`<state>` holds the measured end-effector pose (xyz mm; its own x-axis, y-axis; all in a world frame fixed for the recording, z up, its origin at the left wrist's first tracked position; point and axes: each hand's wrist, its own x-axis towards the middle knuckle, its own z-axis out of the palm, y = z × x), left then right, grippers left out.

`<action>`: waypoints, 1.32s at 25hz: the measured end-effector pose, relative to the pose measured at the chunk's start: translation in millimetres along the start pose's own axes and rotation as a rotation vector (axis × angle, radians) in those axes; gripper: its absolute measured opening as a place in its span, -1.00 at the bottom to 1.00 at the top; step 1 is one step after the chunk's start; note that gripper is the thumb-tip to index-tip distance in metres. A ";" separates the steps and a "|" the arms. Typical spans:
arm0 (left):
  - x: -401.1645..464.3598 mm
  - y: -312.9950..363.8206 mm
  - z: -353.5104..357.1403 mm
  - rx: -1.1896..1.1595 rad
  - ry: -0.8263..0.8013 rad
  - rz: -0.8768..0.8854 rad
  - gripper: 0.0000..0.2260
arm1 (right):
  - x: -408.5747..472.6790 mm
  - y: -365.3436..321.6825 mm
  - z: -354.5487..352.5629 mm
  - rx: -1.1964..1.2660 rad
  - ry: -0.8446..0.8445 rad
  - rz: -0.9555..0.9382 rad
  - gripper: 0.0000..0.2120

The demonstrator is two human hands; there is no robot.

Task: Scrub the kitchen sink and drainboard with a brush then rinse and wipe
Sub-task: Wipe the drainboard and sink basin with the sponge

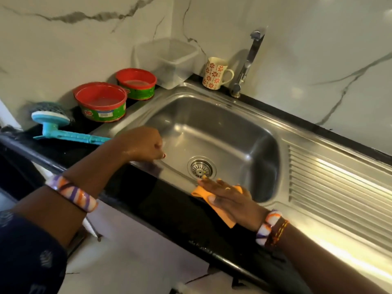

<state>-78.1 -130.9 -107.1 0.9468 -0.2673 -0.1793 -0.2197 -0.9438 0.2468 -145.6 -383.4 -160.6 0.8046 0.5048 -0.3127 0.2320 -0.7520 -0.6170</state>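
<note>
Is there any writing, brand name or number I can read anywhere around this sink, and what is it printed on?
"YO": partial letters on the nearer red-rimmed green plastic tub; the rest of its label is too blurred to read.
Farther red-rimmed green plastic tub: label unreadable.
Cream floral ceramic mug: pattern only, no words.

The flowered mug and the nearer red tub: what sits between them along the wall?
In the head view, a second red tub and a clear plastic container sit between the flowered mug and the nearer red tub.
</note>
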 end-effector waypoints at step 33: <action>-14.5 -69.1 -15.2 0.219 0.511 -0.539 -0.74 | 182.7 -100.2 2.3 0.324 0.333 -0.542 -0.70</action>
<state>-73.0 -58.8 -107.1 0.9155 0.3122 0.2538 0.3109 -0.9493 0.0464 -23.1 -214.9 -157.5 0.7584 0.5764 0.3044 0.5141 -0.2418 -0.8230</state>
